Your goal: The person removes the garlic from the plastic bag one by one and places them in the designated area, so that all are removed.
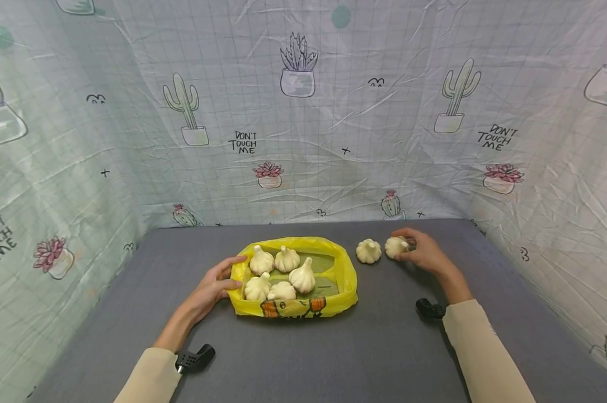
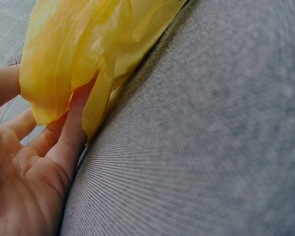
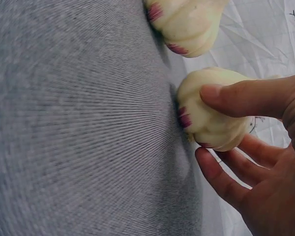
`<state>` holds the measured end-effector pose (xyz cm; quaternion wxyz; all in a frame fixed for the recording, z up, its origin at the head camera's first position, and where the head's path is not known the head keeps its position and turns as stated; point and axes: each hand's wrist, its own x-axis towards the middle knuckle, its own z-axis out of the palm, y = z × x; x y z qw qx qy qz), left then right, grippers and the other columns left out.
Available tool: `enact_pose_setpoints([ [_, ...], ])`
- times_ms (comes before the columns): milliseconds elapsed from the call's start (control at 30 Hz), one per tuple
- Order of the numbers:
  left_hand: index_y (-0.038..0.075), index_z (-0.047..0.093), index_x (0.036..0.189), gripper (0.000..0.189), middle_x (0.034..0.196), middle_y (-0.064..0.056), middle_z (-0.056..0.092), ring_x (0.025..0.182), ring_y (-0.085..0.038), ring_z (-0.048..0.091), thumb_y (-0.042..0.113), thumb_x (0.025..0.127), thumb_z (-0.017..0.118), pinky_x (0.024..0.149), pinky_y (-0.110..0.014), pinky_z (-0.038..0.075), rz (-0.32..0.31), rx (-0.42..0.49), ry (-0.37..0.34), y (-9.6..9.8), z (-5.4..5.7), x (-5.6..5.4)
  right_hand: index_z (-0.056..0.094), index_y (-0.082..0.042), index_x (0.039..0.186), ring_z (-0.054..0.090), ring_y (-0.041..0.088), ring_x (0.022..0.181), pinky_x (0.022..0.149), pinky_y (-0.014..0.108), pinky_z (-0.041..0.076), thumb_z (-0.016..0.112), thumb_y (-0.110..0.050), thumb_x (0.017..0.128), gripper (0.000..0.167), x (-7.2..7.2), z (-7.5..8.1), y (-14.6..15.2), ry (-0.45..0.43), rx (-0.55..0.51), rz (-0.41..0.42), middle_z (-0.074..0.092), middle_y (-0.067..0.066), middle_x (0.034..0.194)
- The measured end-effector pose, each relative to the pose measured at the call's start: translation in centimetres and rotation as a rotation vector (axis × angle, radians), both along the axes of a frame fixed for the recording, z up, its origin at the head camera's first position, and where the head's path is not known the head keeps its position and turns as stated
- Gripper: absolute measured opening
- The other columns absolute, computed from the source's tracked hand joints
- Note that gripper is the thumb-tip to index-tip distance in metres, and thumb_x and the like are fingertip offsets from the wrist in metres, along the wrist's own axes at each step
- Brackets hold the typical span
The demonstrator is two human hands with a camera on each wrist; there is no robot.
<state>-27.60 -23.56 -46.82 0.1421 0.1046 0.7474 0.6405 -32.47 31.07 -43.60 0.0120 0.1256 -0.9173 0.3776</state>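
Observation:
A yellow plastic bag (image 1: 346, 280), its mouth spread wide, sits on the table with several garlic bulbs (image 1: 303, 275) in its left part. My left hand (image 1: 210, 291) holds the bag's left side; in the left wrist view, the yellow plastic (image 2: 73, 54) covers some fingertips. Right of the bag, my right hand (image 1: 424, 252) grips a garlic bulb (image 1: 396, 247) between thumb and fingers. That bulb (image 3: 209, 115) is at the table surface in the right wrist view; whether it touches is hard to tell. Another garlic bulb (image 1: 368, 251) lies between it and the bag.
A grey cloth covers the table (image 1: 384, 347). Behind and at both sides hangs a pale curtain (image 1: 333, 129) printed with cacti and potted plants. Each wrist carries a black camera mount, the left mount (image 1: 197, 358) and the right mount (image 1: 430, 309).

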Motion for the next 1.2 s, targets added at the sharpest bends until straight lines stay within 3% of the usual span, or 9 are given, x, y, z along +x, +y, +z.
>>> enact_pose_setpoints([
  [333, 0.020, 0.038, 0.160, 0.070, 0.170, -0.013, 0.025, 0.143, -0.037, 0.043, 0.012, 0.096, 0.064, 0.092, -0.039, 0.057, 0.005, 0.000, -0.004, 0.00, -0.01, 0.05, 0.053, 0.000, 0.147, 0.043, 0.057, 0.138, 0.105, 0.069, 0.043, 0.079, -0.015, 0.090, 0.064, 0.04, 0.13, 0.00, -0.048, -0.011, 0.027, 0.046, 0.030, 0.154],
  [633, 0.021, 0.038, 0.160, 0.069, 0.171, -0.013, 0.024, 0.145, -0.039, 0.041, 0.014, 0.096, 0.065, 0.093, -0.040, 0.056, 0.006, -0.006, 0.002, -0.01, -0.02, 0.02, 0.053, 0.002, 0.145, 0.048, 0.058, 0.133, 0.099, 0.066, 0.047, 0.078, -0.013, 0.091, 0.061, 0.11, 0.19, -0.01, -0.021, -0.036, 0.057, 0.048, 0.031, 0.151],
  [800, 0.021, 0.039, 0.160, 0.069, 0.172, -0.011, 0.021, 0.149, -0.041, 0.035, 0.014, 0.096, 0.065, 0.093, -0.040, 0.055, -0.002, -0.007, 0.009, -0.03, 0.04, 0.09, 0.048, -0.001, 0.150, 0.049, 0.058, 0.132, 0.097, 0.064, 0.049, 0.078, -0.013, 0.091, 0.067, 0.20, 0.18, 0.34, -0.033, -0.021, 0.040, 0.046, 0.033, 0.151],
  [1000, 0.021, 0.039, 0.160, 0.068, 0.172, -0.012, 0.022, 0.147, -0.040, 0.038, 0.014, 0.097, 0.064, 0.093, -0.040, 0.056, -0.005, -0.002, 0.014, -0.05, 0.08, 0.10, 0.045, 0.001, 0.150, 0.052, 0.056, 0.131, 0.096, 0.062, 0.051, 0.078, -0.014, 0.091, 0.069, 0.36, 0.44, 0.43, -0.034, -0.003, 0.030, 0.048, 0.033, 0.148],
  [1200, 0.021, 0.039, 0.159, 0.068, 0.172, -0.012, 0.022, 0.147, -0.039, 0.039, 0.014, 0.097, 0.065, 0.093, -0.040, 0.055, -0.007, -0.006, 0.007, -0.01, 0.14, 0.19, 0.046, 0.000, 0.152, 0.054, 0.053, 0.132, 0.096, 0.059, 0.051, 0.073, -0.025, 0.096, 0.067, 0.42, 0.68, 0.39, -0.028, -0.018, -0.041, 0.047, 0.031, 0.152],
])
